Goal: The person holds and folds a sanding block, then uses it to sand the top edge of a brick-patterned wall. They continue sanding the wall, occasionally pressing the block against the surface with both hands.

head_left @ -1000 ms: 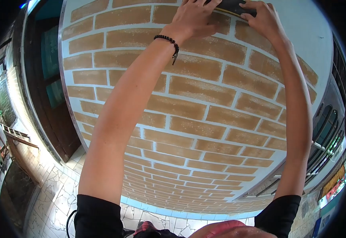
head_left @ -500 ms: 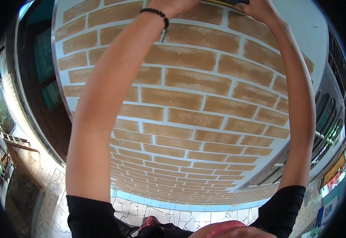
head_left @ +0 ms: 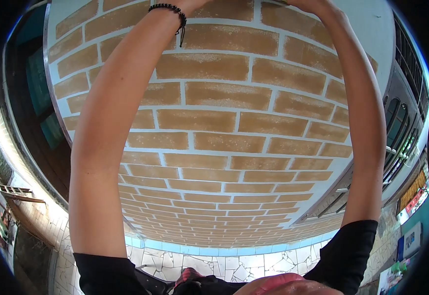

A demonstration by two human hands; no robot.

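Both my arms reach up against a wall point(head_left: 228, 95) painted with tan brick shapes and pale lines between them. My left hand point(head_left: 193, 4), below a black braided bracelet point(head_left: 169, 8), is at the top edge of the view with its fingers cut off. Farther right, my right hand point(head_left: 313, 6) is also partly out of view, its fingers bent inward near the wall. Only a tiny dark and yellowish bit shows at its fingertips, too little to name.
On the left is a dark door frame point(head_left: 27, 105), with a wooden ladder-like piece point(head_left: 20, 193) beyond. To the right stands a grey gate with arched openings point(head_left: 399, 118). Pale cracked-tile flooring point(head_left: 239, 265) lies below the wall.
The view has shifted, so the wall and my arms appear farther left and slightly higher. A dark object with a yellow strip between my hands has almost left the top of the view.
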